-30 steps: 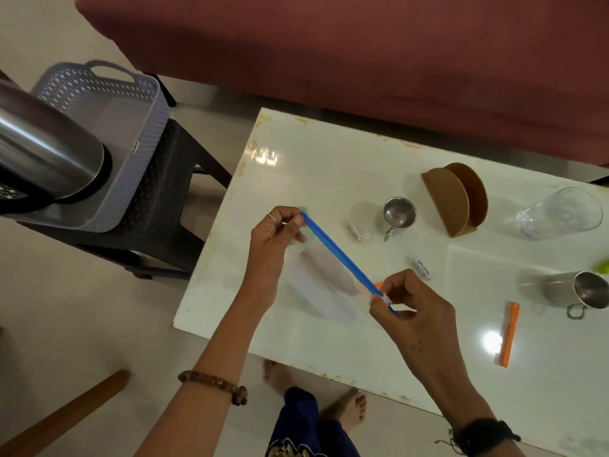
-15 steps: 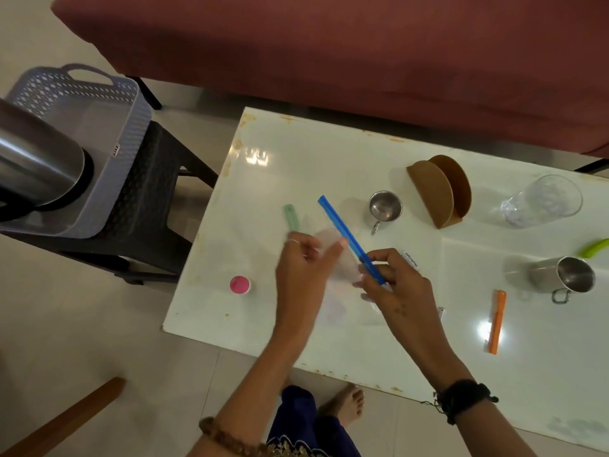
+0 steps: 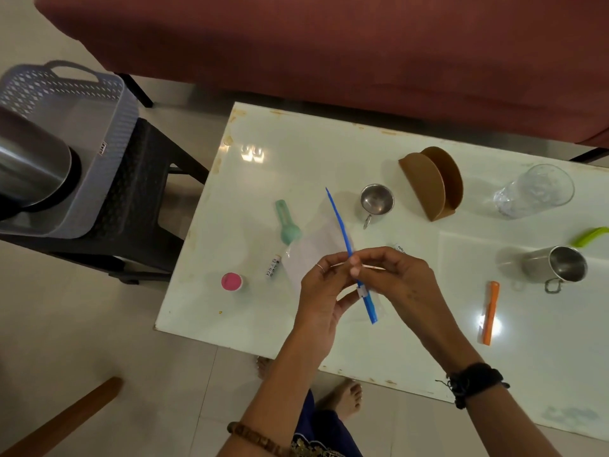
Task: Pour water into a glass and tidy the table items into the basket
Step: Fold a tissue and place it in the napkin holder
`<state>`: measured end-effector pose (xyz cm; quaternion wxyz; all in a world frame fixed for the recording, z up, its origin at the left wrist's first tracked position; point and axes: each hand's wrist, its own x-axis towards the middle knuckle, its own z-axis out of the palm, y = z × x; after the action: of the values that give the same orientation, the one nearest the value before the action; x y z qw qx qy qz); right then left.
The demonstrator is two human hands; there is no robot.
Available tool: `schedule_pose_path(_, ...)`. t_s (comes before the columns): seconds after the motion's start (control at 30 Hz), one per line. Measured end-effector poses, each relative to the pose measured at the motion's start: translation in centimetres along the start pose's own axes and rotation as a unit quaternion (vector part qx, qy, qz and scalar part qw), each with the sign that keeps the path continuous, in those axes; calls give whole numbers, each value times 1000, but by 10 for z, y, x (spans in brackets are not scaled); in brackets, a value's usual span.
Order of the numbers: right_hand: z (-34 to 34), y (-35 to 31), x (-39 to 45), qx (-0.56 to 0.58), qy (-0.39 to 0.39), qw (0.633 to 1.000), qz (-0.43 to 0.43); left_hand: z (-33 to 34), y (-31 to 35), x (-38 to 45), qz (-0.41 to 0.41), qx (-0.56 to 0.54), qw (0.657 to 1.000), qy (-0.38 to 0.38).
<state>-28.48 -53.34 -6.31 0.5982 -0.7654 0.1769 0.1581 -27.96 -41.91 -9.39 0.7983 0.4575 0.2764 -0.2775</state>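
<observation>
The basket (image 3: pixel 108 153) sits on a stool well left of the table (image 3: pixel 329 153), while above the table's near edge the left hand (image 3: pixel 324 291) and right hand (image 3: pixel 400 280) pinch the zip bag (image 3: pixel 342 232), its blue strip running away from them.

Bare forearms, thin ring (image 3: pixel 319 267) on L finger, brown bead bracelet (image 3: pixel 255 438) L wrist, black band (image 3: pixel 474 382) R wrist

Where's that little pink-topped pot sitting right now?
The pink-topped pot stands near the table's left edge, beside a small white tube, left of the hands.
</observation>
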Motion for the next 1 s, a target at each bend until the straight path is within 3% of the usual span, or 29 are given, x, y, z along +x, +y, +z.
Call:
schedule_pose_path(0.6, -12, 20, 6, -34, 41, 999, 2, 10, -23, 16, -49, -79, 995, -31)
schedule_pose_path(0.7, -12, 22, 4, -21, 49, 999, -5, 16, -25, 14, -12, -59, 998, -5)
schedule_pose_path(0.8, -11, 27, 1, -70, 83, 993, -42, 23, -29, 11, 64, 33, 995, 65)
schedule_pose_path(0.9, -6, 31, -2, -100, 106, 988, -53, 27, -32, 8, 143, 153, 969, 133)
schedule_pose_path(1.0, -3, 33, -3, -114, 135, 982, -64, 28, -34, 3, 190, 189, 950, 160)
